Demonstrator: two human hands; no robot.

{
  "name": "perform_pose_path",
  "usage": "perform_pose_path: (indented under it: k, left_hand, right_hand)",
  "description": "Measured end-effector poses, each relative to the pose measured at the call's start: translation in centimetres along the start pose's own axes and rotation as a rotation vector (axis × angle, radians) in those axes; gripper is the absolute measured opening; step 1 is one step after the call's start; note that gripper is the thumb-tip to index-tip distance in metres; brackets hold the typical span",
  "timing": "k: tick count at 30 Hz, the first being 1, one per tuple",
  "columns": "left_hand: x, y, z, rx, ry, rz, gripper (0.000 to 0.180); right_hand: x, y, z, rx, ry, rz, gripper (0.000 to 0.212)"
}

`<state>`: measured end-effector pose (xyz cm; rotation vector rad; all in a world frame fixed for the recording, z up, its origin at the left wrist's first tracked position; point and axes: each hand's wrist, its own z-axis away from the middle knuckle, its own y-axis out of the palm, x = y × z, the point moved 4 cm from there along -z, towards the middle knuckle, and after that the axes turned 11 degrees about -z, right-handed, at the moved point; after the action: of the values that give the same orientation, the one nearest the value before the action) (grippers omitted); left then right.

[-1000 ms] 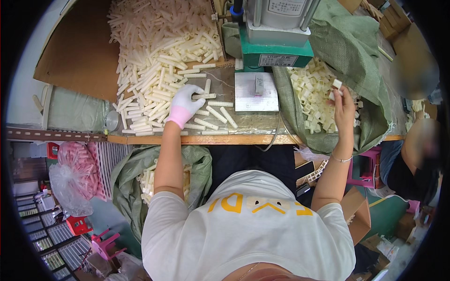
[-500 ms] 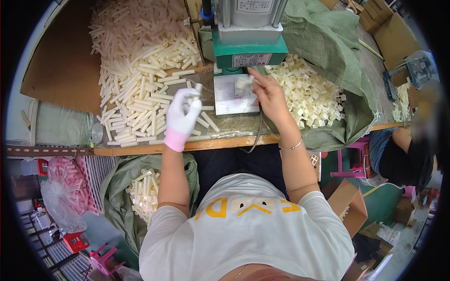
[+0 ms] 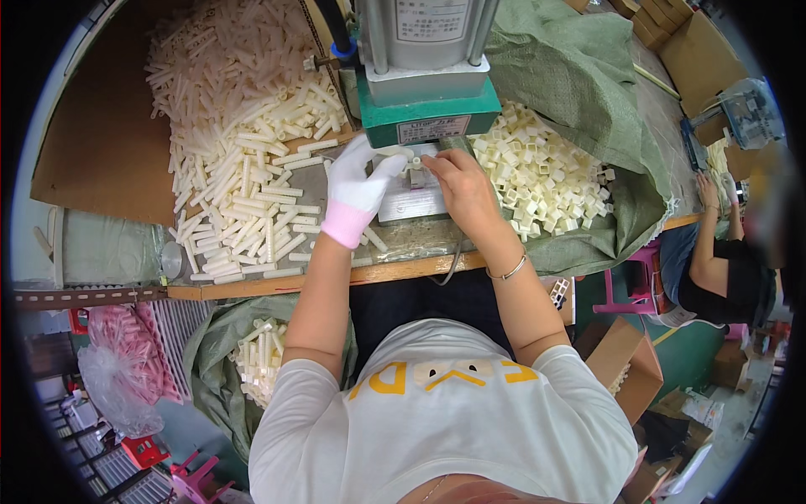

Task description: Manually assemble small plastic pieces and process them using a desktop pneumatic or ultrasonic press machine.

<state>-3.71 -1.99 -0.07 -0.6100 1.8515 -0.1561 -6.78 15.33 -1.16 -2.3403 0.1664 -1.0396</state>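
My left hand, in a white glove with a pink cuff, holds a cream plastic tube lying nearly level under the green press head. The glove hides part of the tube. My bare right hand has its fingers pinched at a small cream plastic piece by the tube's right end; the fingertips partly cover it. Both hands are over the press's metal base plate, next to a small metal block.
Loose cream tubes are heaped on the left of the bench. Square cream pieces lie on a green woven sack at the right. A sack of tubes stands below the bench edge. Another person sits at far right.
My left hand has brought the tube up and right, under the press head. My right hand has moved slightly left and down with the small piece. The two hands are now close together.
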Motion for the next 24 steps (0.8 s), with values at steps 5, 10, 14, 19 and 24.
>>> perform_pose_path:
  k: [5, 10, 14, 19, 24]
  left_hand:
    - [-1.3, 0.4, -1.1, 0.2, -0.227, -0.397, 0.038]
    - [-1.8, 1.1, -1.2, 0.05, 0.108, -0.531, 0.034]
    - [-2.8, 1.3, -1.2, 0.073, 0.147, -0.56, 0.029]
    - [-3.1, 2.1, -1.1, 0.079, 0.221, -0.631, 0.025]
    - [-2.1, 1.7, -0.4, -0.035, 0.224, -0.545, 0.024]
  right_hand:
    - [0.2, 0.3, 0.0, -0.035, -0.034, 0.008, 0.025]
    - [-0.2, 0.3, 0.3, -0.059, -0.029, 0.003, 0.025]
    - [-0.1, 0.5, 0.4, -0.088, -0.079, -0.014, 0.024]
    - [-0.3, 0.5, 0.6, -0.084, -0.08, -0.014, 0.025]
    - [-0.4, 0.3, 0.5, -0.044, -0.038, -0.038, 0.023]
